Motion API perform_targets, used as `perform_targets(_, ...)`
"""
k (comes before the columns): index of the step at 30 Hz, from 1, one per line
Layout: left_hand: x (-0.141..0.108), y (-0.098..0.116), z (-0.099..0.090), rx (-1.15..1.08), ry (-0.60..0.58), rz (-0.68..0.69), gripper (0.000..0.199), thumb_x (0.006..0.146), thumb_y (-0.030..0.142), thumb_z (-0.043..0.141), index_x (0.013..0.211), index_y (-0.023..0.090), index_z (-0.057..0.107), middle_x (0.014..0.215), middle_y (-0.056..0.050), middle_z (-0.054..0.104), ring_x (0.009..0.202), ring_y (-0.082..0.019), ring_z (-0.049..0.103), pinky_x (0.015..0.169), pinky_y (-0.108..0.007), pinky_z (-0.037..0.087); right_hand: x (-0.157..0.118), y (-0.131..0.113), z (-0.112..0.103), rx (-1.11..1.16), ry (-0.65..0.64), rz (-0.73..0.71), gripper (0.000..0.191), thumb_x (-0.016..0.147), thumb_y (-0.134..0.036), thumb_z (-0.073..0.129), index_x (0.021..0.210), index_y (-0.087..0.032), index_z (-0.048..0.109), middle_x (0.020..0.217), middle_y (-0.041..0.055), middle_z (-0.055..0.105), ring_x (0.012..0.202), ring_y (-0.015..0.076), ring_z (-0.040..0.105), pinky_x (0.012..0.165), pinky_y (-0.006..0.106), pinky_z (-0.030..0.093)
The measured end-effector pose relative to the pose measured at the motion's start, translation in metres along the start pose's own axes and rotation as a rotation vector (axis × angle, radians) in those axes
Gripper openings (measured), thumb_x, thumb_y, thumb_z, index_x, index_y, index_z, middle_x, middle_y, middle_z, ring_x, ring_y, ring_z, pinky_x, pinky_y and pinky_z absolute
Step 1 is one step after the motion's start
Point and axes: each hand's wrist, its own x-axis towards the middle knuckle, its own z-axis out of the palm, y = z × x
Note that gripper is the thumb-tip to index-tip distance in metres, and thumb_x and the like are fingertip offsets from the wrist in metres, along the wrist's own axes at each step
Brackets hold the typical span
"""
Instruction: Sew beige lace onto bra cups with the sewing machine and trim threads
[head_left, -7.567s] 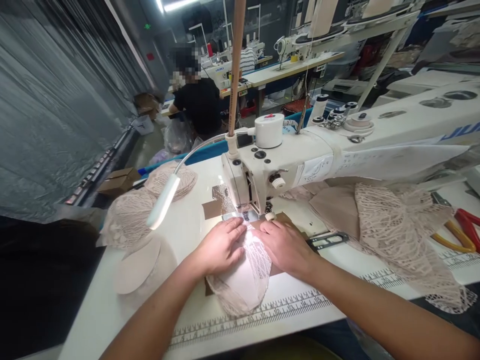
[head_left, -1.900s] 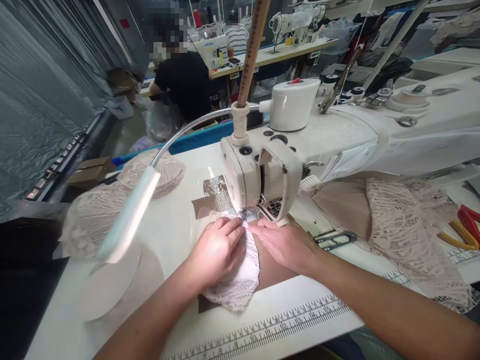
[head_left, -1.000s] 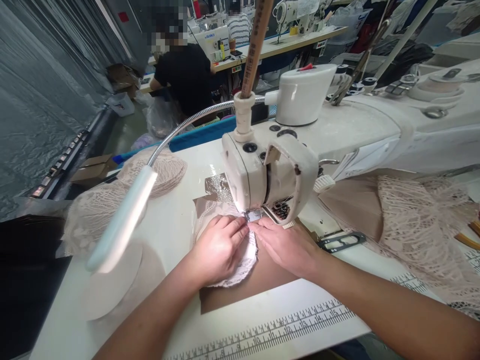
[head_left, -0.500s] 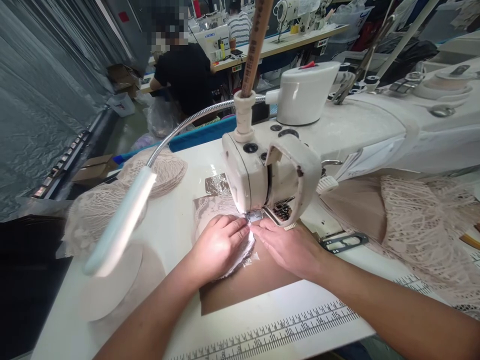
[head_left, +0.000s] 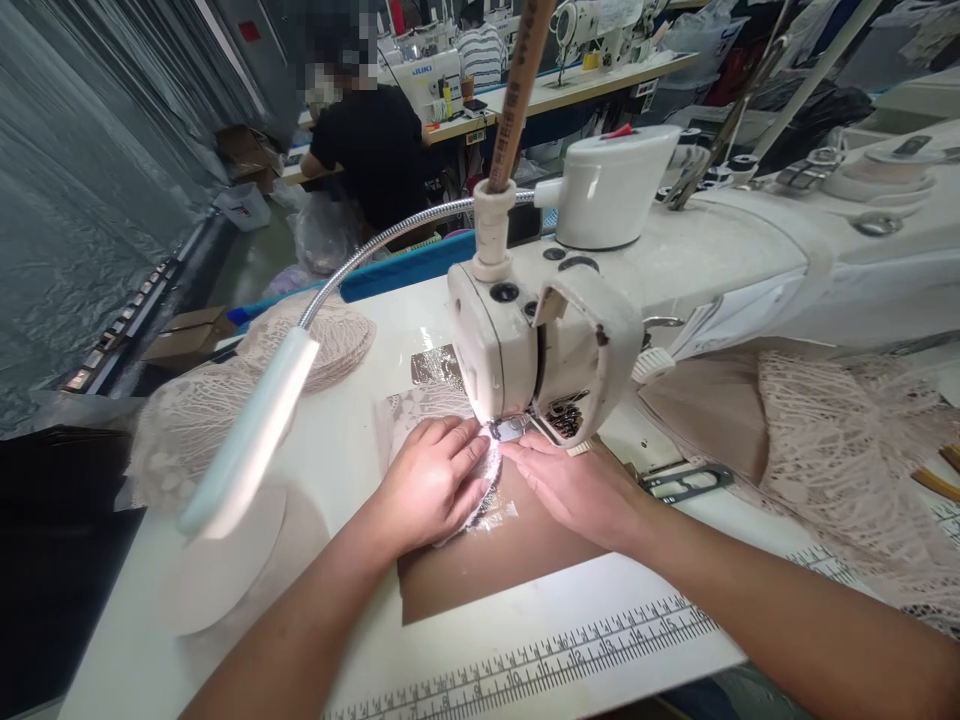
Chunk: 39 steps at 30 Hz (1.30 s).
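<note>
A pale lace piece [head_left: 431, 402] lies under the sewing machine head [head_left: 495, 330], at the lit presser foot [head_left: 510, 430]. My left hand [head_left: 439, 475] rests on it with bent fingers, closed on its curved near edge. Flat along the brown plate [head_left: 480, 580], my right hand [head_left: 581, 485] has its fingers stretched out. Its fingertips touch the work just right of the foot. The needle and part of the lace are hidden by the machine and my fingers.
A lamp [head_left: 251, 430] on a bent neck hangs at left, above lace stacks [head_left: 330, 340] and a round pale piece [head_left: 232, 570]. Thread snips [head_left: 686, 483] and more lace [head_left: 840, 430] lie at right. A person in black [head_left: 367, 150] sits beyond.
My left hand has shifted slightly left, and its thumb is more apart from the fingers. The lace has turned a little under the foot. The right hand has barely moved.
</note>
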Motion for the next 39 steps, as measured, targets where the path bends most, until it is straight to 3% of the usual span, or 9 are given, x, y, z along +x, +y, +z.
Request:
perform_targets(5,-0.003,0.002,-0.003,-0.034,-0.001,0.059,0.038,0.088,0.035,0.048,0.120,0.017,0.058,0.125,-0.015,0.057,0.106,-0.028,0.053,0.090,-0.046,0.043,-0.002,0.001,0.000,0.037,0.050,0.016,0.033,0.088,-0.014,0.040,0.111,-0.020,0.063,0.086,0.0039,0.066,0.074,0.0158,0.057,0.067,0.028,0.039)
perform_targets(9,-0.003,0.000,-0.003,-0.044,-0.009,0.114,0.034,0.091,0.026,0.045,0.121,0.017,0.057,0.123,-0.011,0.060,0.108,-0.025,0.053,0.091,-0.043,0.043,-0.003,-0.001,0.000,0.013,-0.009,-0.060,0.028,0.086,-0.014,0.044,0.101,-0.018,0.066,0.081,0.0030,0.062,0.062,0.0125,0.049,0.055,0.026,0.032)
perform_targets(14,-0.004,-0.004,0.000,-0.005,-0.031,0.154,0.035,0.092,0.021,0.044,0.125,0.017,0.055,0.127,-0.009,0.059,0.109,-0.025,0.053,0.090,-0.043,0.045,-0.004,-0.006,-0.001,-0.040,-0.028,-0.050,0.029,0.082,-0.009,0.046,0.102,-0.017,0.066,0.082,0.0033,0.061,0.060,0.0124,0.043,0.053,0.027,0.028)
perform_targets(19,-0.004,-0.001,0.002,0.022,-0.016,0.135,0.036,0.092,0.024,0.044,0.125,0.014,0.055,0.127,-0.010,0.059,0.108,-0.027,0.052,0.088,-0.044,0.046,-0.002,-0.010,0.000,-0.078,-0.024,0.003,0.025,0.082,-0.010,0.048,0.097,-0.016,0.067,0.080,0.0041,0.061,0.063,0.0140,0.046,0.054,0.028,0.029)
perform_targets(29,-0.003,0.004,0.002,0.010,-0.038,0.069,0.037,0.093,0.030,0.042,0.122,0.013,0.057,0.129,-0.008,0.057,0.109,-0.028,0.050,0.090,-0.044,0.044,-0.001,-0.012,0.003,-0.136,-0.017,0.059,0.032,0.083,-0.011,0.047,0.109,-0.018,0.065,0.083,0.0048,0.063,0.063,0.0151,0.048,0.053,0.028,0.030)
perform_targets(39,-0.006,0.001,-0.010,-0.186,-0.027,0.125,0.023,0.087,0.030,0.052,0.096,0.016,0.067,0.100,-0.008,0.066,0.094,-0.022,0.056,0.083,-0.038,0.046,-0.011,-0.002,0.000,0.056,0.080,-0.061,0.029,0.087,-0.012,0.043,0.104,-0.016,0.066,0.082,0.0036,0.062,0.062,0.0126,0.047,0.056,0.025,0.033)
